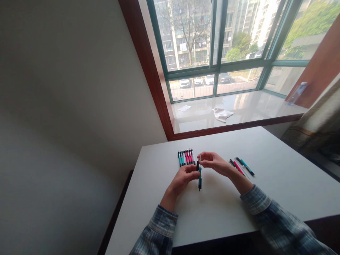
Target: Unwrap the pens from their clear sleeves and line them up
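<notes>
My left hand (180, 179) pinches a teal and black pen (199, 180), which stands nearly upright above the table. Close to the pen's upper end, my right hand (215, 163) has thumb and fingers closed on a thin pale stick (200, 160), perhaps a refill; its detail is too small to be sure. Just beyond my left hand lies a row of several teal pens (181, 159) and pink pens (189, 156), their near ends partly covered. Right of my right wrist rest a pink pen (238, 168), a teal pen (247, 167) and other thin parts.
The white table (212, 216) fills the space under both hands. A grey wall (79, 106) borders it on the left. Behind it, the windowsill (196, 120) carries a crumpled white cloth (222, 114) and a clear bottle (296, 93). A curtain (305, 131) hangs at the right.
</notes>
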### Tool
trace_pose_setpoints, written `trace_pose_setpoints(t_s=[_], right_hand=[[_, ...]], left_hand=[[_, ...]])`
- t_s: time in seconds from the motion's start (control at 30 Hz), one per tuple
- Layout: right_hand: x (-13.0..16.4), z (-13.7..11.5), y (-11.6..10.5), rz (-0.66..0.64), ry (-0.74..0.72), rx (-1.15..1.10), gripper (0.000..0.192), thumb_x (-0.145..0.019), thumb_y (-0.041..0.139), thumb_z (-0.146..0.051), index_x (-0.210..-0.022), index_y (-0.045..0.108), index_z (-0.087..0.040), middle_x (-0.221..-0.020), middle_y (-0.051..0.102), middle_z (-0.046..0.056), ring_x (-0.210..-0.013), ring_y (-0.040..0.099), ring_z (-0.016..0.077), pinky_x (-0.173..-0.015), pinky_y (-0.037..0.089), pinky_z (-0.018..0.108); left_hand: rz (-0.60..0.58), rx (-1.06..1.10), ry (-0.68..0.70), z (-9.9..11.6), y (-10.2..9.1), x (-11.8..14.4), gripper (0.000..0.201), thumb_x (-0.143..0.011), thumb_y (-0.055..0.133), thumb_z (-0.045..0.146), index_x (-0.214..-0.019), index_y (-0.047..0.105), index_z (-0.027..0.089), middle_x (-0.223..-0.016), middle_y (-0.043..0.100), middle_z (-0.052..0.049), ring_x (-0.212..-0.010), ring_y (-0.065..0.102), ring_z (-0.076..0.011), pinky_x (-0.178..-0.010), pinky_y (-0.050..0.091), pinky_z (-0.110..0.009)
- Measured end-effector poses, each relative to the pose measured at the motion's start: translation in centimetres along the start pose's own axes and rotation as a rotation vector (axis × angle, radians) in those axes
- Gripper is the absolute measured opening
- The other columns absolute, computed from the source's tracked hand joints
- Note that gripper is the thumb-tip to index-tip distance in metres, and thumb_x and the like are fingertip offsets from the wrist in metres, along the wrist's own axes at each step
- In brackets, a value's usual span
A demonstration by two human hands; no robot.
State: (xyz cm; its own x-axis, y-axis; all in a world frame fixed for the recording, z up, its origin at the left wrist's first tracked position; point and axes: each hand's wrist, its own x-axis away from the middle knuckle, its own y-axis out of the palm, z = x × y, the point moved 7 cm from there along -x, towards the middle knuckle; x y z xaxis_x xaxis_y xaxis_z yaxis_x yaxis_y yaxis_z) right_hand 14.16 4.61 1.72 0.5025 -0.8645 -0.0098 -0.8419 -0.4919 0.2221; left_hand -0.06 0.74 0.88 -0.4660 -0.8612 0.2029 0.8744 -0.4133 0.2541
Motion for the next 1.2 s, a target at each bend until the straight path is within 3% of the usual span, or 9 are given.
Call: trace_pose_setpoints(t_s=[0.17,0.4,0.57,0.67,0.77,0.87,0.93,1.03,1.2], right_hand=[[0.2,0.1,1.0,-0.089,-0.002,0.117,0.032,-0.079,0.081,-0.048,-0.092,0.075,-0.019,-0.088,0.071,0.005,-0.084,0.063,0.0209,-0.079,0.047,0.033],[0.2,-0.2,1.8,-0.039,-0.044,0.017,0.032,-0.077,0.083,-0.046,-0.093,0.075,-0.02,-0.091,0.073,0.005,-0.086,0.066,0.0225,-0.08,0.049,0.035],[-0.1,-0.5,-1.8,0.219,-0.121,-0.333,0.028,-0.078,0.082,-0.047,-0.098,0.073,-0.027,-0.116,0.072,0.006,-0.112,0.065,0.0269,-0.095,0.05,0.039],[0.0,-0.3,-4.4,0.371,-0.151,-0.422,0.036,-0.074,0.084,-0.05,-0.102,0.072,-0.032,-0.113,0.073,0.003,-0.114,0.065,0.0278,-0.097,0.05,0.042],[-0.1,0.0,-5.2,0.408,-0.138,-0.328,0.046,-0.077,0.08,-0.057,-0.116,0.071,-0.033,-0.095,0.07,0.002,-0.093,0.067,0.0226,-0.087,0.052,0.039],[-0.2,0.0,-4.9,0.428,-0.15,-0.033,0.053,-0.083,0.07,-0.065,-0.12,0.074,-0.028,-0.076,0.062,0.001,-0.068,0.056,0.0173,-0.07,0.048,0.034],[-0.2,-0.2,-4.4,0.434,-0.186,0.186,0.053,-0.085,0.066,-0.066,-0.119,0.075,-0.026,-0.068,0.058,0.0,-0.061,0.048,0.0167,-0.065,0.043,0.033],[-0.1,-0.4,-4.5,0.47,-0.235,0.349,0.046,-0.086,0.068,-0.062,-0.115,0.075,-0.026,-0.066,0.058,-0.001,-0.063,0.048,0.0175,-0.064,0.041,0.033],[0.0,0.0,-5.9,0.522,-0.256,0.193,0.038,-0.078,0.08,-0.054,-0.097,0.074,-0.022,-0.088,0.068,0.005,-0.079,0.058,0.02,-0.077,0.048,0.035]], left_hand=[[0.012,-0.063,0.061,0.5,-0.2,-0.1,0.035,-0.071,0.087,0.036,-0.098,0.079,0.014,-0.099,0.075,-0.01,-0.091,0.067,-0.0229,-0.086,0.05,-0.033],[-0.009,-0.112,0.052,0.1,0.0,-0.2,0.032,-0.074,0.086,0.032,-0.1,0.079,0.014,-0.097,0.074,-0.008,-0.09,0.065,-0.0205,-0.085,0.049,-0.031],[0.037,-0.086,0.069,0.2,-0.2,-0.1,0.032,-0.071,0.087,0.027,-0.098,0.075,0.015,-0.093,0.071,-0.006,-0.085,0.067,-0.0185,-0.084,0.051,-0.031],[0.153,-0.027,0.151,0.6,-1.3,-0.3,0.029,-0.07,0.085,0.028,-0.093,0.071,0.017,-0.09,0.07,-0.003,-0.083,0.069,-0.0195,-0.081,0.052,-0.032],[0.333,-0.087,0.234,1.0,-2.9,-0.3,0.028,-0.074,0.082,0.03,-0.096,0.068,0.019,-0.088,0.071,-0.002,-0.08,0.069,-0.0187,-0.076,0.052,-0.03],[0.498,-0.3,0.318,1.8,-4.0,0.0,0.024,-0.078,0.077,0.032,-0.098,0.072,0.02,-0.091,0.073,-0.003,-0.08,0.068,-0.0183,-0.076,0.051,-0.029],[0.567,-0.434,0.396,2.5,-4.1,0.4,0.021,-0.081,0.074,0.032,-0.099,0.074,0.021,-0.096,0.074,-0.005,-0.085,0.067,-0.0193,-0.082,0.051,-0.031],[0.632,-0.565,0.475,3.2,-4.0,0.9,0.019,-0.083,0.071,0.029,-0.101,0.075,0.023,-0.101,0.074,-0.005,-0.088,0.066,-0.0198,-0.088,0.05,-0.032],[0.657,-0.672,0.493,3.3,-3.8,1.2,0.012,-0.084,0.069,0.025,-0.095,0.073,0.023,-0.098,0.073,-0.003,-0.086,0.065,-0.0196,-0.086,0.05,-0.031]])
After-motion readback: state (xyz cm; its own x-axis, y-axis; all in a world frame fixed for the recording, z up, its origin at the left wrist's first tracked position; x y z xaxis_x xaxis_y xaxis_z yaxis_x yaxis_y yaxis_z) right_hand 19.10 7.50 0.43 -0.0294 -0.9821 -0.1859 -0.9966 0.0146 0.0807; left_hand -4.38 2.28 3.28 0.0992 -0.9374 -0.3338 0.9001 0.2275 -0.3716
